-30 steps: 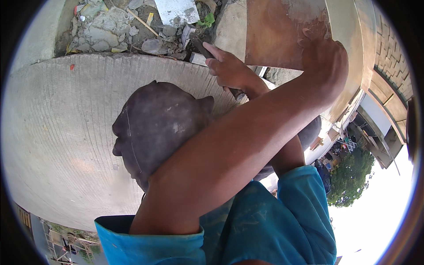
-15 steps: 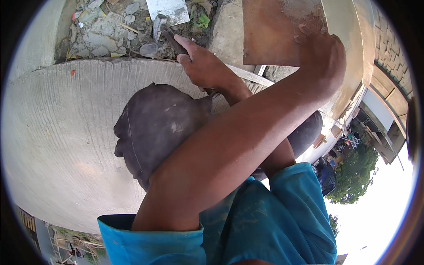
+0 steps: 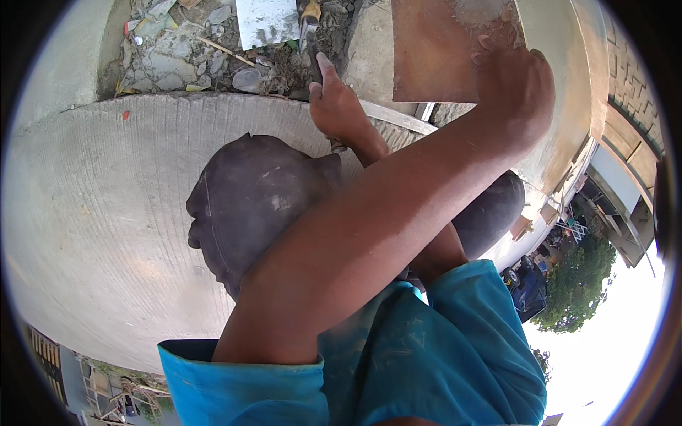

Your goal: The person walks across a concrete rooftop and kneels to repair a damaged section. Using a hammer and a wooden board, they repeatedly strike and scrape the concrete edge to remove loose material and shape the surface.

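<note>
My arms cross in front of me, the left forearm passing over the right. My right hand is closed around the dark handle of what looks like a hammer. Its metal end lies over rubble, close to a white sheet with grey specks. The other end of the handle sticks out below my palm. At the upper right, my left hand is bent at the wrist against the edge of a brown board smeared with grey mud. Most of its fingers are hidden behind the hand.
Broken stone and litter fill a strip beyond the ridged concrete slab. A pale stone block stands beside the brown board. My dark-clad knee rises in the middle. A tree and a vehicle appear at the far right.
My right hand and the tool have moved right, and the handle now points more straight away from me. The left hand has stayed against the board.
</note>
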Available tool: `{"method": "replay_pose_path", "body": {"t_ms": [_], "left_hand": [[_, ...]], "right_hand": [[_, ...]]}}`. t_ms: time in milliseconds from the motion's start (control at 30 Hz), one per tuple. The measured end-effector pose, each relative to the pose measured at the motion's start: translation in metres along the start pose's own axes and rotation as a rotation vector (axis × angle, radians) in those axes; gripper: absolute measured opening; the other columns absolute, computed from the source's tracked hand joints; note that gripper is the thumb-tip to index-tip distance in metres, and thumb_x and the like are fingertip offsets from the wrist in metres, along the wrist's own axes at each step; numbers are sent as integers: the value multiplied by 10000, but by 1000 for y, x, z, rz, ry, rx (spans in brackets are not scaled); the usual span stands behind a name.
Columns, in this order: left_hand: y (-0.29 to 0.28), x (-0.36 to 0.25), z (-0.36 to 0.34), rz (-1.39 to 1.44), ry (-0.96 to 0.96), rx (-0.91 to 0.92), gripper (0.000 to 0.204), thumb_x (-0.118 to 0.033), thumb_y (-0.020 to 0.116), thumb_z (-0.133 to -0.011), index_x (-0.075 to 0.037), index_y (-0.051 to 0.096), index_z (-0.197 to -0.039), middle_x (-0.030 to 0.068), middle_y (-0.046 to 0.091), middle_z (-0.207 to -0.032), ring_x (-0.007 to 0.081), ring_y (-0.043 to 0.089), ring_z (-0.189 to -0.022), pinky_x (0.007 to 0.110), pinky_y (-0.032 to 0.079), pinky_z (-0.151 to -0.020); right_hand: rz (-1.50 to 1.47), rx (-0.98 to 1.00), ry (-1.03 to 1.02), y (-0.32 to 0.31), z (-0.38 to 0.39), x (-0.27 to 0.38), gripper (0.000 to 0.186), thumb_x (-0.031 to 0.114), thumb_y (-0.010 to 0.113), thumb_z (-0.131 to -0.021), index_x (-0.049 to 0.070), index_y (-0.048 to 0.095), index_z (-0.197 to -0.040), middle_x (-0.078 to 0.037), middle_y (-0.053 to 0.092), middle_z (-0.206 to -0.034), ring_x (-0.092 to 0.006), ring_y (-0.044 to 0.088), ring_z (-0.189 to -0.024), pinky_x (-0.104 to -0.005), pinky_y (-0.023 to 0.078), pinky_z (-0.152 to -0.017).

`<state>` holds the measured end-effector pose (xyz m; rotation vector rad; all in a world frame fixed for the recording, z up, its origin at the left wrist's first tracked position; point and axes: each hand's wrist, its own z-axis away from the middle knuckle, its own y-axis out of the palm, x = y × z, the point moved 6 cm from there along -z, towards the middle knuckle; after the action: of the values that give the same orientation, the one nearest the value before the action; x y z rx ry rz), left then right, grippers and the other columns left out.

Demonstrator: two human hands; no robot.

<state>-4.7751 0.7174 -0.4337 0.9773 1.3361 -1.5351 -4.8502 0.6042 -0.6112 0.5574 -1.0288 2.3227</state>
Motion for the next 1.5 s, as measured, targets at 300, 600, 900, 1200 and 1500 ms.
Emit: {"method": "replay_pose_path", "body": {"t_ms": [300, 600, 900, 1200, 1500], "left_hand": [[-13, -3, -2, 69, 47, 124, 140, -64, 658, -747, 9, 663, -867, 219, 683, -820, 360, 674, -838, 430, 529, -795], [-10, -3, -4, -20, 55, 75, 170, -74, 660, -751, 16, 653, -895, 217, 683, -838, 355, 679, -869, 428, 549, -722], [-15, -5, 0, -47, 49, 212, 154, -83, 689, -803, -55, 708, -953, 153, 732, -905, 246, 725, -872, 320, 565, -723], [-1, 1, -2, 13, 34, 171, 171, -69, 628, -766, 37, 647, -899, 233, 667, -833, 390, 672, -835, 454, 550, -690], [4, -1, -2, -7, 6, 226, 176, -76, 643, -793, 12, 660, -944, 216, 684, -891, 349, 688, -875, 407, 563, -708]], "right_hand": [[109, -88, -93, -22, 37, 40, 581, 185, 501, -972, 52, 294, -1499, -346, 649, -997, -517, 642, -875, -549, 505, -837], [-18, -112, 105, -16, -4, -31, 580, 179, 464, -986, 4, 248, -1495, -383, 608, -1101, -555, 598, -1003, -532, 463, -933], [112, -101, -20, -35, 29, 39, 639, 179, 525, -972, 205, 241, -1544, -299, 657, -1078, -494, 645, -914, -527, 518, -808], [55, -23, 121, -4, -20, -19, 658, 150, 465, -961, 16, 175, -1536, -364, 636, -1005, -504, 642, -894, -537, 501, -842], [4, 6, 25, -23, 10, 19, 648, 198, 500, -971, 31, 218, -1529, -355, 590, -1193, -522, 593, -1059, -515, 455, -966]]}}
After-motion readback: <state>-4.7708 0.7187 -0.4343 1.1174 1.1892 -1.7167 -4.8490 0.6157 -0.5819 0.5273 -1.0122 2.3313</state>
